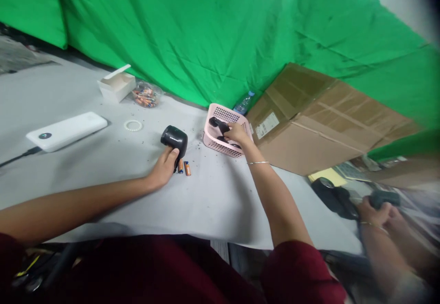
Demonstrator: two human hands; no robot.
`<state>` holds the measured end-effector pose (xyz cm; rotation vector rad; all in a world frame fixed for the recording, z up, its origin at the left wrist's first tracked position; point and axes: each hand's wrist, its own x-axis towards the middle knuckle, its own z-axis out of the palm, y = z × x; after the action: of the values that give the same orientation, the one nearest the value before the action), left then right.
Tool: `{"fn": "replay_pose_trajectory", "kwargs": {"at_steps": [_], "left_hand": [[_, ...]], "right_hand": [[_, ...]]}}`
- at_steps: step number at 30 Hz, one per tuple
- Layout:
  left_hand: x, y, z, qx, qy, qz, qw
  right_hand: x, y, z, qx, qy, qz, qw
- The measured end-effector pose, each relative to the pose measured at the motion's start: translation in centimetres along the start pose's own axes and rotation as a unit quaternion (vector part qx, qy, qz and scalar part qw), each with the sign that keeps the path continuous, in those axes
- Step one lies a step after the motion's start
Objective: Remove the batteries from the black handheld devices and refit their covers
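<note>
Black device [177, 138]: lettering was unreadable!
Left hand [164, 169]: gripped it.
Right hand [238, 133]: outstretched, pinched dark piece [217, 123] near back edge of table [206, 212].

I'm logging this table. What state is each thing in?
Black device: held in left hand
Basket: holding black items, right hand inside
White box: open, lid raised
Clear container: holding batteries
Two batteries: lying loose
White device: cable attached
Bracelet: lying flat
Bottle: capped
Carton: taped
Dark device: in another person's hands
</note>
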<state>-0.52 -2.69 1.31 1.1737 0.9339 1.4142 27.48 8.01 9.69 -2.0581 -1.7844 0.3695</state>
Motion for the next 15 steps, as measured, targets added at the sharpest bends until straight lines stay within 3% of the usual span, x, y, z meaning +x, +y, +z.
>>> {"fn": "replay_pose_trajectory", "kwargs": {"at_steps": [4,6,8,11,15], "left_hand": [[0.1,-0.2,0.2,0.027,-0.01,-0.048,0.998],[0.3,-0.3,0.4,-0.001,-0.018,-0.11,0.994],[0.6,-0.2,0.6,-0.063,-0.014,-0.188,0.98],[1.0,0.1,0.8,-0.165,-0.014,-0.268,0.949],[1.1,0.6,0.8,-0.195,-0.024,-0.252,0.948]], "right_hand": [[-2.8,0.0,-2.4,0.154,0.069,-0.023,0.985],[-5.2,-0.8,-2.7,0.308,0.075,-0.06,0.947],[-8.2,-2.0,-2.0,0.366,0.011,-0.08,0.927],[-11.9,-3.7,0.8,0.362,-0.106,-0.106,0.92],[-13.4,-4.4,4.8,0.357,-0.226,-0.092,0.902]]}}
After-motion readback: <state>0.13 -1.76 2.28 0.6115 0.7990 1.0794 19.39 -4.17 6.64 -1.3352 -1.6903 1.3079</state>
